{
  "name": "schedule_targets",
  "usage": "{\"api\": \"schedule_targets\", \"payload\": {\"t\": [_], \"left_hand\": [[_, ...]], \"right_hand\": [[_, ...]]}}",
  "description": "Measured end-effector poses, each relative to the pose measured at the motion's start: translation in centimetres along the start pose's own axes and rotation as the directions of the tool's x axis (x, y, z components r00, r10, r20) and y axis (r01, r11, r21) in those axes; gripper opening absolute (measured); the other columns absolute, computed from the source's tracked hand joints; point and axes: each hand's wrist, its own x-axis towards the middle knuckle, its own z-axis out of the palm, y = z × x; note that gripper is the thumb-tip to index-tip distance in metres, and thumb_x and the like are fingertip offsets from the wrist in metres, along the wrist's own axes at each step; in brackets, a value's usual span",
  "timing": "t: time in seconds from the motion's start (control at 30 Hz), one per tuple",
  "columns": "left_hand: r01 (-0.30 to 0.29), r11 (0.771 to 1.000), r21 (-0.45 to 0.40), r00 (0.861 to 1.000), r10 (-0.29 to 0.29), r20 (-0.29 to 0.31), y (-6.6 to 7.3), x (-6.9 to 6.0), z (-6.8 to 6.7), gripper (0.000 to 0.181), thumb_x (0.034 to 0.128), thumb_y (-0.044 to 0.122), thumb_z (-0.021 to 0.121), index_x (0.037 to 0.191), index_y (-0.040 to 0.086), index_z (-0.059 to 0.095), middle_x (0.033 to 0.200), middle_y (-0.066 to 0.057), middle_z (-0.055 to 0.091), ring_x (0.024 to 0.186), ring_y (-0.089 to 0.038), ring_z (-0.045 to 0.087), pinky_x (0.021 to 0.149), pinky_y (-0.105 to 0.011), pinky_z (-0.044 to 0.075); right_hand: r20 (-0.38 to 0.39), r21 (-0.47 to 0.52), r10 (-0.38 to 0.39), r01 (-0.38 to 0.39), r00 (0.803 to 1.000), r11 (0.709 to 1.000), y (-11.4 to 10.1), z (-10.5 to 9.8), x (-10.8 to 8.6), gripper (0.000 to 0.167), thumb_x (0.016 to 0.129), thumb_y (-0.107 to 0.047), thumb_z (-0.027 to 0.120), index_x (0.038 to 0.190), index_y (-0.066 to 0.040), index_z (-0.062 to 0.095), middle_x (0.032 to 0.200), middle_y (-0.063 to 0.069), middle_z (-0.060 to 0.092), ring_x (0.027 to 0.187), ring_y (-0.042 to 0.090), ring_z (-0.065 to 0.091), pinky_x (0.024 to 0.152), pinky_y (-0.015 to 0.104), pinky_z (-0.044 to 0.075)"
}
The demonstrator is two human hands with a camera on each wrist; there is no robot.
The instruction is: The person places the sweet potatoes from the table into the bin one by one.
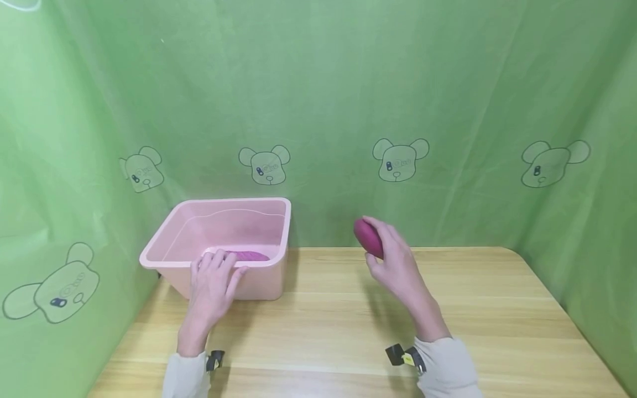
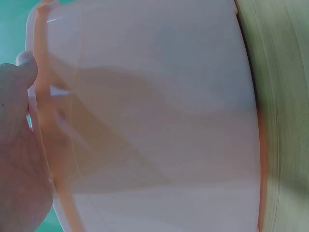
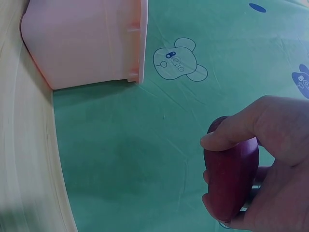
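My left hand grips the near rim of a pink plastic tub, fingers hooked over the edge and thumb on the outside. In the left wrist view the tub's outer wall fills most of the frame, with the thumb at its rim. Inside the tub lies a purple, streaked thing, partly hidden by the rim. To the right, my right hand holds a smooth, dark purple-red oval object above the table, between thumb and fingers. What kind of thing it is, I cannot tell.
The tub stands at the back left of a light wooden table. Green curtains printed with bear heads hang behind the table and along both sides. The table's back edge runs close to the rear curtain.
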Motion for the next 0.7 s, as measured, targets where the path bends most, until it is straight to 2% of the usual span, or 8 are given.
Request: {"api": "schedule_targets", "payload": {"t": [0.7], "left_hand": [[0.004, 1.0, -0.008, 1.0, -0.004, -0.001, 0.0, 0.0, 0.1, 0.022, 0.1011, 0.034, 0.063, 0.1, 0.012, 0.062, 0.1, -0.008, 0.057, 0.099, -0.032, 0.049, 0.101, -0.058, 0.028]], "right_hand": [[0.041, 0.017, -0.003, 0.002, 0.999, 1.0, -1.2, 0.6, 0.7, 0.082, 0.082, 0.011, 0.072, 0.153, -0.017, 0.045, 0.139, 0.018, 0.054, 0.124, 0.042, 0.056, 0.099, 0.061, 0.048]]}}
